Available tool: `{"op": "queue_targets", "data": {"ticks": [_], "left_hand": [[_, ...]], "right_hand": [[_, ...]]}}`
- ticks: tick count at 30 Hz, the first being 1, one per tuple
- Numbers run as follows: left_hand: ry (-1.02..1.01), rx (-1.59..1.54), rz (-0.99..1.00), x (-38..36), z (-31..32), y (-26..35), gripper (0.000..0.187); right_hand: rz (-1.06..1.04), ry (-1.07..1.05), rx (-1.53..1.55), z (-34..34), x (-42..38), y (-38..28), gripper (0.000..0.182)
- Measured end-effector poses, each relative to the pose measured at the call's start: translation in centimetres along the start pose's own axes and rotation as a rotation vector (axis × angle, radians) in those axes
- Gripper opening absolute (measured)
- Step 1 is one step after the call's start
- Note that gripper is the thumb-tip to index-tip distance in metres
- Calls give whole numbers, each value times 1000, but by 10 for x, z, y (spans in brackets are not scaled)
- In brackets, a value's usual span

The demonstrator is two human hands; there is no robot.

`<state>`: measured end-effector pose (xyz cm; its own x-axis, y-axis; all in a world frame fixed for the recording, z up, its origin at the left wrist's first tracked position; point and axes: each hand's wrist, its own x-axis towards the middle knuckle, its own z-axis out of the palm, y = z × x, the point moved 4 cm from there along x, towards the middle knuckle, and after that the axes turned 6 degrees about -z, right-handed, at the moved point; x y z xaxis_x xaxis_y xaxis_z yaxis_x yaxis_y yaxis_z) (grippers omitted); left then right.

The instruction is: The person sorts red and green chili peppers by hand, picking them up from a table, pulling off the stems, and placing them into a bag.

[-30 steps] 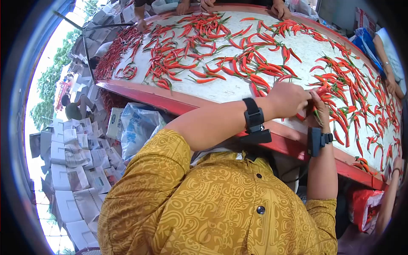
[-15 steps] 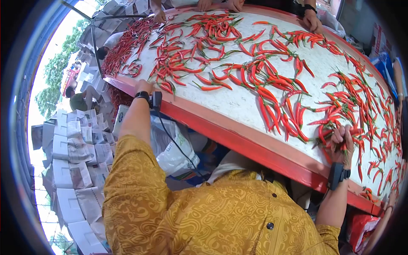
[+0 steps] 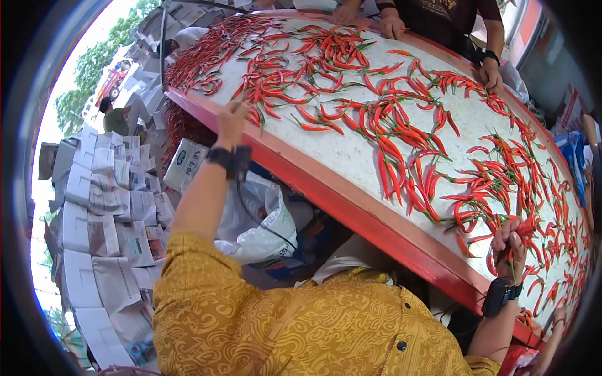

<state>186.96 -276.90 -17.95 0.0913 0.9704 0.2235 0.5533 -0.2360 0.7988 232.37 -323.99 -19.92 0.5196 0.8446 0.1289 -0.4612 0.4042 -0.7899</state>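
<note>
Red chili peppers with green stems (image 3: 389, 141) lie scattered in loose clumps over a white tabletop (image 3: 351, 172). My right hand (image 3: 511, 244) is closed around a small bunch of chili peppers (image 3: 525, 228), their red ends poking out above the fingers, close to the near right edge. At the table's near left rim is my left hand (image 3: 232, 122), blurred, its fingers bent over the border beside a few chilies (image 3: 254, 116). Whether anything is between those fingers is hidden. Both wrists wear dark bands with a small black box.
A red-pink raised rim (image 3: 301, 172) borders the table. Darker, thinner chilies (image 3: 204, 53) heap at the far left. Other people's hands (image 3: 393, 27) rest along the far edge. A white plastic bag (image 3: 263, 216) hangs below the rim, near a black cable. Newspaper-covered boxes (image 3: 113, 216) stand left.
My left hand has moved up over the rim toward the nearest chilies. My right hand still grips its bunch, a bit lower in view. The view has shifted slightly.
</note>
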Motion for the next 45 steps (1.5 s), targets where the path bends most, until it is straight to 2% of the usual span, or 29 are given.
{"op": "queue_targets", "data": {"ticks": [1, 2, 3, 5, 7, 8, 9, 10, 11, 13, 15, 16, 18, 20, 21, 22, 24, 27, 29, 30, 31, 32, 34, 36, 37, 39, 41, 44, 45], "left_hand": [[-138, -150, -43, -36, 12, 14, 21], [-274, -302, -83, -80, 26, 27, 18], [-336, -458, -213, -133, 37, 53, 8], [-517, -407, -294, -209, 51, 61, 11], [-618, -564, -448, -255, 55, 47, 12], [-604, -565, -446, -259, 44, 55, 12], [-510, -526, -436, -263, 27, 53, 15], [-414, -487, -427, -268, 10, 51, 19], [-402, -483, -433, -269, -3, 45, 19], [-200, -233, -354, -261, -34, 22, 28], [-105, -69, -458, -266, -57, -7, 35], [-108, -68, -451, -263, -66, -31, 35], [43, -37, -508, -266, -84, -92, 39], [61, 62, -450, -269, -89, -117, 40], [87, 166, -390, -271, -87, -116, 41], [118, 157, -338, -276, -76, -104, 41], [77, 152, -246, -285, -54, -59, 39], [14, 106, -117, -298, -13, 16, 35], [-90, 73, 20, -307, 26, 72, 31], [-164, 84, 121, -313, 47, 104, 29], [-258, 43, 167, -320, 72, 127, 28], [-355, 4, 215, -328, 98, 150, 28], [-524, 70, 422, -357, 146, 211, 25], [-790, 6, 560, -391, 195, 265, 25], [-816, 3, 573, -403, 219, 281, 25], [-953, 13, 939, -442, 267, 312, 26], [-1022, -15, 993, -472, 308, 325, 26], [-855, 192, 1005, -486, 342, 327, 24], [-872, 190, 1014, -486, 350, 326, 24]], "right_hand": [[3, -12, 4, 21, 1, -4, 23], [99, 17, -26, 43, 2, 0, 23], [189, 44, -56, 66, 4, 6, 24], [454, -59, -141, 113, 6, 41, 24], [611, -268, -175, 173, 3, 79, 20], [670, -384, -179, 198, 4, 98, 19], [703, -418, -126, 220, 1, 123, 20], [680, -558, -164, 240, 3, 148, 20], [685, -555, -120, 266, 2, 163, 28], [689, -543, -66, 289, -3, 196, 36], [577, -615, -290, 284, -1, 229, 53], [571, -611, -289, 277, -2, 220, 53], [498, -440, -270, 242, -8, 185, 47], [622, -436, -88, 208, -19, 142, 54], [639, -470, -38, 188, -22, 120, 47], [653, -505, 12, 165, -26, 100, 40], [515, -468, -56, 122, -30, 40, 19], [272, -340, -283, 43, -31, -39, 12], [155, -78, -350, -22, -36, -75, 14], [105, -109, -319, -59, -38, -93, 20], [20, 35, -191, -91, -45, -104, 25], [-19, 83, -185, -122, -51, -116, 29], [-84, 158, -116, -180, -63, -131, 28], [-145, 243, -41, -218, -76, -139, 23], [-163, 270, 60, -237, -80, -140, 22], [-200, 216, 152, -268, -89, -139, 21], [-243, 114, 237, -298, -93, -137, 22], [-262, 33, 314, -297, -106, -152, 25], [-272, 27, 345, -295, -109, -158, 26]]}}
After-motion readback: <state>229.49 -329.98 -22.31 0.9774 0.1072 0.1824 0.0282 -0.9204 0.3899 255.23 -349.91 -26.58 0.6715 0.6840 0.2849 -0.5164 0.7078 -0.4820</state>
